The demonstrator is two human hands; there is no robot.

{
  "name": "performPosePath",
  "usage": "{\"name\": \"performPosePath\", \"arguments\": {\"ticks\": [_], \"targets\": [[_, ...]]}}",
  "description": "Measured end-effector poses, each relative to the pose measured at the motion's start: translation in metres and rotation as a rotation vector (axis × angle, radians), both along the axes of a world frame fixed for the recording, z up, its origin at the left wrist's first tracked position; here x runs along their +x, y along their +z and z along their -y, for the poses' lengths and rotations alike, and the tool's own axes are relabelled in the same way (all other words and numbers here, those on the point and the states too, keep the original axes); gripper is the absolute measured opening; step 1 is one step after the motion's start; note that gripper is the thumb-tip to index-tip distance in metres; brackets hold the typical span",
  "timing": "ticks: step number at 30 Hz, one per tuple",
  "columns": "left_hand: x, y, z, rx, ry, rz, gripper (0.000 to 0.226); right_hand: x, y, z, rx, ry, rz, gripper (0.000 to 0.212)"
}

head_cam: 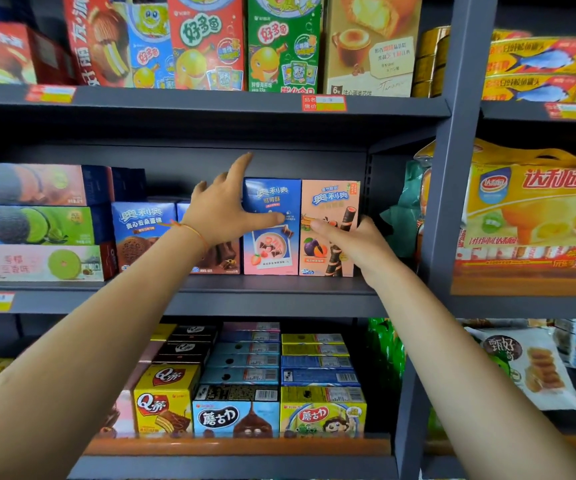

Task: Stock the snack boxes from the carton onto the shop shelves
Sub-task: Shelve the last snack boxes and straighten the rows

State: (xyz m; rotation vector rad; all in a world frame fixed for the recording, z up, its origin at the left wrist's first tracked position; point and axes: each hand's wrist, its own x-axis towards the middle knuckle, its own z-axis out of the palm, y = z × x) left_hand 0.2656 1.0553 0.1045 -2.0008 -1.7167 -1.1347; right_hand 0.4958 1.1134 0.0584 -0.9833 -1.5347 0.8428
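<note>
**Two snack boxes on the middle shelf, carton out of view**

Nearest, at the bottom centre of the frame, the lowest grey metal shelf (231, 474) already carries full rows of yellow, blue and green cardboard snack boxes (236, 410).

Farther in, at mid-frame, both arms reach to the middle grey metal shelf (279, 292). The left hand (225, 211) has its fingers spread apart and straight, the thumb lying on the face of the tall blue-and-pink cardboard snack box (271, 226). The right hand (355, 242) wraps its fingers round the right edge of the tall peach-orange cardboard snack box (328, 228), thumb on its front. The two boxes stand upright, side by side and touching, near the shelf's front edge.

My reading: these two are placed and being squared up. A dark gap remains behind and above them. The carton is not in view, so what is left cannot be told.

Farthest, along the top of the frame, the upper shelf holds tall red, green and tan cartons (245, 43).
</note>
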Motion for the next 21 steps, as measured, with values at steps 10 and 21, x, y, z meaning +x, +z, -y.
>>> {"name": "performPosePath", "arguments": {"ticks": [10,21], "targets": [[0.009,0.002,0.004,-0.044,0.002,-0.007,0.09,-0.003,-0.003,0.003,-0.008,0.089,-0.019,0.031],[0.012,0.0,0.003,-0.04,0.033,-0.025,0.087,-0.006,-0.004,-0.005,-0.029,0.059,-0.02,0.035]]}}
